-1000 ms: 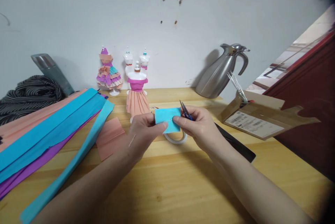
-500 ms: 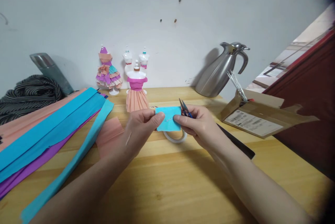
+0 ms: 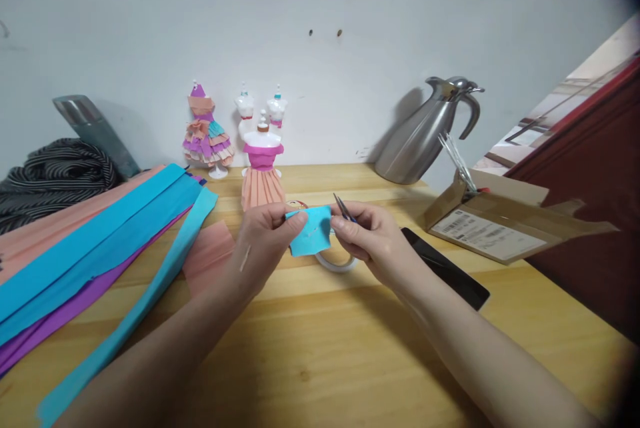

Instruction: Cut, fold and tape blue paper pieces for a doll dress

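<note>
Between thumb and fingers, my left hand (image 3: 265, 235) pinches a small blue piece of crepe paper (image 3: 315, 238), which is tilted and has a faint pale line on its face. My right hand (image 3: 370, 231) is closed around small scissors (image 3: 343, 207), their dark blades pointing up and left. Its thumb tip is at the paper's right edge; whether it touches the paper I cannot tell. Below the paper lies a roll of white tape (image 3: 343, 267), partly covered. Behind my hands stands a mini mannequin (image 3: 263, 175) in a magenta top and pleated peach skirt.
Crepe paper strips (image 3: 100, 248) cover the left side, beside a peach piece (image 3: 210, 251). A ruffled dress mannequin (image 3: 207, 135) stands near the wall. To the right are a black phone (image 3: 450, 271), a cardboard box (image 3: 495, 221) and a steel jug (image 3: 425, 138).
The blue paper has moved slightly left and tilted. My right thumb has slid from the paper's face to its right edge. The scissor blades have shifted left, and more of the phone shows.
</note>
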`<state>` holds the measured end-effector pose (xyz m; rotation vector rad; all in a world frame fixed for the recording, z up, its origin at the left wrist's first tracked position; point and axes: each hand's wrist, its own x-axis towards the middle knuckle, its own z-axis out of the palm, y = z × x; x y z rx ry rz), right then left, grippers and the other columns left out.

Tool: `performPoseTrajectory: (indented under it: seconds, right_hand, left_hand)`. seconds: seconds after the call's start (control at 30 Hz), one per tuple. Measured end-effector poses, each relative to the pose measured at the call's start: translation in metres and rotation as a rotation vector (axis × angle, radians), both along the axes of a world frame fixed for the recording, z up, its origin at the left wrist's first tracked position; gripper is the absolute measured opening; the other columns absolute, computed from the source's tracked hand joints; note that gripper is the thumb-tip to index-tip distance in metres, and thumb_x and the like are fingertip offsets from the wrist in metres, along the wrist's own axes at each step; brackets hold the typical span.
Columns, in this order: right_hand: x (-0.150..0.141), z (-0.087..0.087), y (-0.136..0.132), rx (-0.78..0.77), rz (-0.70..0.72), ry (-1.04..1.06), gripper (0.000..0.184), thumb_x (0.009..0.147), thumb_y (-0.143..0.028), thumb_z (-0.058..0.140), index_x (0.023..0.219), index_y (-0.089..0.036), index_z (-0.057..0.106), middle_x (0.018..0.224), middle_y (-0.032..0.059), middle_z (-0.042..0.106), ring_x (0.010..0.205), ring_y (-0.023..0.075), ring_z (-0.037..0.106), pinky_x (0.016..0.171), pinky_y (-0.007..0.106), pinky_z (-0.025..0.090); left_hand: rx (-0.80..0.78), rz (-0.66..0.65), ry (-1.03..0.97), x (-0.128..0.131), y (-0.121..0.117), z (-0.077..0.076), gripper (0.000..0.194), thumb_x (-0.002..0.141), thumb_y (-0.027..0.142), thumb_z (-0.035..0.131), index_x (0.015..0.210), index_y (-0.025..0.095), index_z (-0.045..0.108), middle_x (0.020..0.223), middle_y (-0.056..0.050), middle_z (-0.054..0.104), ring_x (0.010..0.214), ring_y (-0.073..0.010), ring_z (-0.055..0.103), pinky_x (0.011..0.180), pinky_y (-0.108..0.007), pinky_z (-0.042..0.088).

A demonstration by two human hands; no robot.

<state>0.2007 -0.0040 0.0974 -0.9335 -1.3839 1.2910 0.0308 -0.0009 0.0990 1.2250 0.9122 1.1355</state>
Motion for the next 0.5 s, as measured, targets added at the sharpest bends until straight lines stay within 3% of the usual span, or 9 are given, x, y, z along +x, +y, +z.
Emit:
performPoseTrajectory:
  seconds: [0.23, 0.5]
  right_hand:
    - [0.0003, -0.0013, 0.0023, 0.053, -0.089, -0.134, 0.029, 0.069, -0.035, 0.07, 0.056, -0.017, 0.051, 0.052, -0.0064, 0.035, 0.047, 0.0056, 0.027, 0.044, 0.024, 0.019]
    - [0.0013, -0.0003, 0.0024, 0.032, -0.07, -0.097, 0.028, 0.07, -0.036, 0.069, 0.059, -0.017, 0.051, 0.051, -0.0071, 0.035, 0.045, 0.0053, 0.026, 0.044, 0.024, 0.018]
  left_hand:
    - [-0.037, -0.028, -0.035, 0.0009, 0.0001, -0.001, 0.024, 0.068, 0.036, 0.072, 0.069, 0.013, 0.066, 0.056, 0.002, 0.055, 0.053, -0.0095, 0.049, 0.054, -0.022, 0.039]
    - [-0.047, -0.094, 0.038, 0.0003, 0.0044, -0.0064, 0.034, 0.07, 0.044, 0.069, 0.062, 0.011, 0.063, 0.054, 0.0, 0.055, 0.051, -0.0089, 0.045, 0.05, -0.022, 0.037]
